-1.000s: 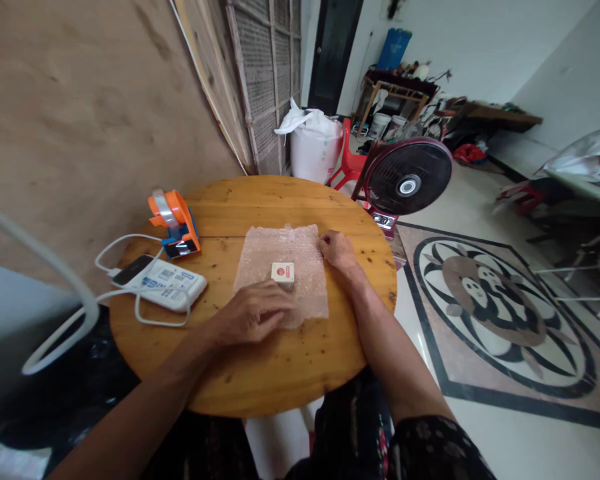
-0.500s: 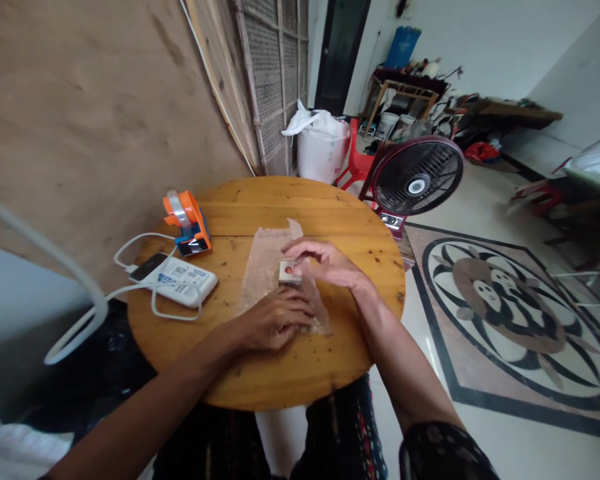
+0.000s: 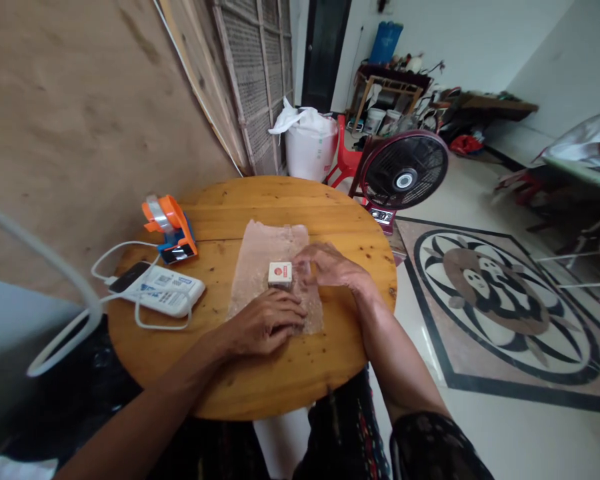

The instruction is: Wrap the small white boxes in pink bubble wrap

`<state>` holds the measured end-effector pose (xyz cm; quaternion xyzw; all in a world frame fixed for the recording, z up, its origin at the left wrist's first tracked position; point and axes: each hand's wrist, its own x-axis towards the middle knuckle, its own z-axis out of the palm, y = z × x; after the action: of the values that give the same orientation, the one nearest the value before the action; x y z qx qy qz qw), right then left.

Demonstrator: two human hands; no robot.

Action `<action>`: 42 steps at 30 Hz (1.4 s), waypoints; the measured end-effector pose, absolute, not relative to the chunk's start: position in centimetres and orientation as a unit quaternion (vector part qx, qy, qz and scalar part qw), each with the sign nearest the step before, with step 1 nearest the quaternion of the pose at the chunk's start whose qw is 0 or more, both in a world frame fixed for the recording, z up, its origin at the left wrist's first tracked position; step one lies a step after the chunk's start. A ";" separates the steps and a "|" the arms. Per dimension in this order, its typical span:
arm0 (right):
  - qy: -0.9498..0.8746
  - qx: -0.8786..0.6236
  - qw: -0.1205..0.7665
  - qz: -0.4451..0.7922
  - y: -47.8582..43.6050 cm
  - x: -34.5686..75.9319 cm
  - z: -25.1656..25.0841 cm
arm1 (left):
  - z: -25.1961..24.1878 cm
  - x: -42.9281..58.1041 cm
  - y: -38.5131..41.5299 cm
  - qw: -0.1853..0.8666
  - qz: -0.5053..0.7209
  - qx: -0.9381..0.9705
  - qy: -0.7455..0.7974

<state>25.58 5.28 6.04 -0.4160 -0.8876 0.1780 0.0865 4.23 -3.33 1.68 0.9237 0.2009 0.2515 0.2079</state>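
A small cream box (image 3: 279,273) with a red mark on its top sits on a sheet of bubble wrap (image 3: 260,247), which lies on the round wooden table (image 3: 330,213). My left hand (image 3: 271,321) rests palm down on the near part of the wrap, just below the box, its fingers stretched to the right. Just right of the box, my right hand (image 3: 333,265) is over the wrap's right side. Its fingers are curved with a gap between thumb and forefinger, and nothing is visible in them.
An orange and blue tape dispenser (image 3: 173,230) stands at the table's left. In front of it, a white power bank (image 3: 165,290) lies with cables and a dark device. Beyond the table are a floor fan (image 3: 404,175), a white sack (image 3: 310,147) and a red chair (image 3: 347,160).
My right hand has drawn back from the box's top, so its red mark shows fully. The wrap's far right corner lies flatter. My left hand stays by the box, and the view has shifted slightly.
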 end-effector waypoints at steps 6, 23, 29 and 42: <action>-0.882 -0.454 0.037 0.120 5.4 26.4 6.7 | 1.9 4.3 -3.5 0.192 0.236 0.928 0.213; -0.870 -0.465 0.082 0.144 4.0 24.9 7.5 | 0.6 5.0 -3.4 0.132 0.145 0.953 0.229; -0.898 -0.360 0.115 0.227 3.6 23.7 7.1 | 1.7 5.3 -3.6 0.151 0.112 0.949 0.252; -0.809 -0.502 0.186 0.244 4.3 28.5 8.8 | 1.2 5.3 -3.6 0.147 0.141 0.947 0.250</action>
<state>28.45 4.28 8.82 -0.5015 -0.8089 0.2437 0.1863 5.28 -3.58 1.16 0.9466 0.2504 0.1406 0.1469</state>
